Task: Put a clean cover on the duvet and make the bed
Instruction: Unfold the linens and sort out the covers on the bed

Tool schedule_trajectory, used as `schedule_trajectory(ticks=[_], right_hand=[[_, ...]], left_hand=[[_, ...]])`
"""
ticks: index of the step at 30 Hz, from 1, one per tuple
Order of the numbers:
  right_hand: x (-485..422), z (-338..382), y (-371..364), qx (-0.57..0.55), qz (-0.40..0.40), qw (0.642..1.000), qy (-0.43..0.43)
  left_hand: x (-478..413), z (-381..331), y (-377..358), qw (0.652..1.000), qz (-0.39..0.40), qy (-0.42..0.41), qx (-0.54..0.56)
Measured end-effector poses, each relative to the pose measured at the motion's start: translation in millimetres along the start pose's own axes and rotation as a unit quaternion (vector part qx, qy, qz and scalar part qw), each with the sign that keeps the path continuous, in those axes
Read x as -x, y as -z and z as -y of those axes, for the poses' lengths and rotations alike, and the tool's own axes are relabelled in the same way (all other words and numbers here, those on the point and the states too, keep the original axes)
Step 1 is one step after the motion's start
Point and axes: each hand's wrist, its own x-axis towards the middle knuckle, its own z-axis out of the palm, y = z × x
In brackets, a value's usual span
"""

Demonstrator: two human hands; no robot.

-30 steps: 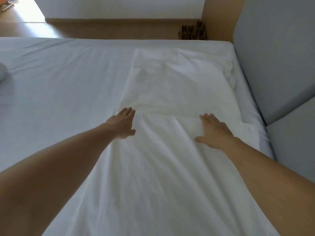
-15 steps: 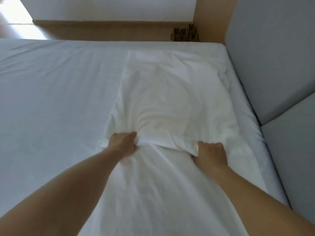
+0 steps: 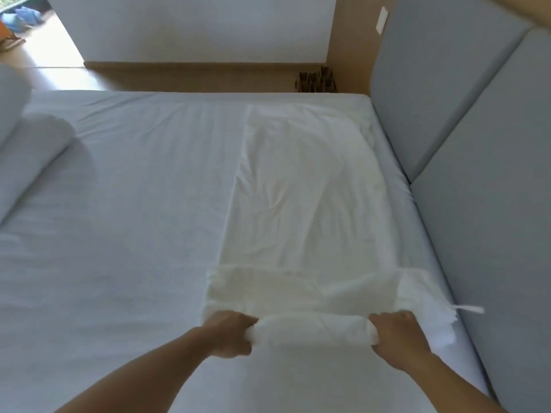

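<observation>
the cover [image 3: 304, 189] lies as a long white strip on the sheet [image 3: 119, 234], along the side next to the grey headboard [image 3: 477, 144]. its near end is bunched into a thick roll [image 3: 310, 329]. the left hand [image 3: 229, 333] grips the roll's left end with curled fingers, and the right hand [image 3: 399, 338] grips the right end the same way. the roll sits between the two fists, low on the sheet. a tie [image 3: 469, 309] sticks out from the cover's right edge, just beside the headboard.

risks, as i judge them: the hands take only the middle of the width, and loose cloth spreads past both fists, more on the right. so the edges may lag and the roll go lopsided or twist. a harder tug on one side would skew the strip toward the headboard, where the tie or edge could slip down beside the mattress. creases further up may get wound in. a pale bundle [image 3: 32, 150] lies far left, well apart; duvet or pillow, i cannot tell.
</observation>
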Motion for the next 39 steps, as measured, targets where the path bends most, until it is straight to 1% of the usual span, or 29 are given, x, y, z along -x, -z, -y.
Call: schedule_trajectory(ticks=[2,4,7,9,12,13,14,15,19,21,23,24,26,27,28,30,31,32,34,36,37,39], right_hand=[[52,7,-9,0.027,0.039,0.999,-0.020],[93,12,-20,0.019,0.027,0.998,-0.052],[140,17,-35,0.025,0.105,0.992,-0.058],[165,20,-46,-0.012,0.134,0.989,-0.064],[199,26,-60,-0.075,0.228,0.969,-0.051],[206,27,-67,-0.084,0.259,0.961,-0.045],[211,27,-71,-0.094,0.272,0.957,-0.047],[215,25,-77,-0.102,0.267,0.957,-0.052],[212,17,-90,-0.117,0.197,0.971,-0.062],[205,14,-93,-0.163,0.194,0.965,-0.069],[198,6,-97,-0.201,0.193,0.957,-0.082],[194,1,-100,-0.223,0.193,0.952,-0.088],[185,-10,-105,-0.293,0.179,0.932,-0.113],[179,-15,-105,-0.327,0.153,0.922,-0.136],[171,-23,-104,-0.348,0.104,0.917,-0.165],[153,-44,-104,-0.347,-0.029,0.907,-0.236],[145,-55,-102,-0.348,-0.075,0.894,-0.273],[138,-66,-103,-0.361,-0.099,0.876,-0.304],[125,-81,-102,-0.425,-0.084,0.830,-0.352],[121,-82,-96,-0.487,-0.045,0.785,-0.381],[122,-79,-90,-0.499,-0.038,0.779,-0.379],[130,-68,-82,-0.483,-0.053,0.795,-0.363]], left_hand=[[32,-12,-29,0.999,0.031,-0.017,-0.005],[56,-26,-53,0.999,0.042,-0.018,0.008],[82,-43,-87,0.993,0.110,-0.023,0.023],[95,-49,-111,0.987,0.154,-0.026,0.030],[106,-55,-149,0.975,0.216,-0.016,0.044],[108,-56,-158,0.972,0.230,-0.010,0.047],[109,-56,-165,0.971,0.233,-0.003,0.051],[107,-59,-171,0.973,0.224,0.007,0.060],[83,-62,-168,0.985,0.131,0.058,0.096],[66,-69,-159,0.981,0.082,0.078,0.158],[49,-78,-149,0.976,0.009,0.097,0.196],[42,-83,-145,0.975,-0.021,0.108,0.192],[29,-94,-138,0.977,-0.046,0.127,0.167],[25,-98,-136,0.977,-0.051,0.135,0.160],[20,-102,-135,0.975,-0.058,0.143,0.158],[12,-109,-135,0.971,-0.087,0.156,0.160],[8,-112,-135,0.968,-0.101,0.160,0.165],[5,-114,-136,0.966,-0.109,0.163,0.170],[1,-118,-138,0.964,-0.104,0.168,0.177],[0,-122,-139,0.965,-0.090,0.168,0.180],[0,-125,-138,0.965,-0.084,0.167,0.186],[1,-137,-130,0.962,-0.082,0.154,0.208]])
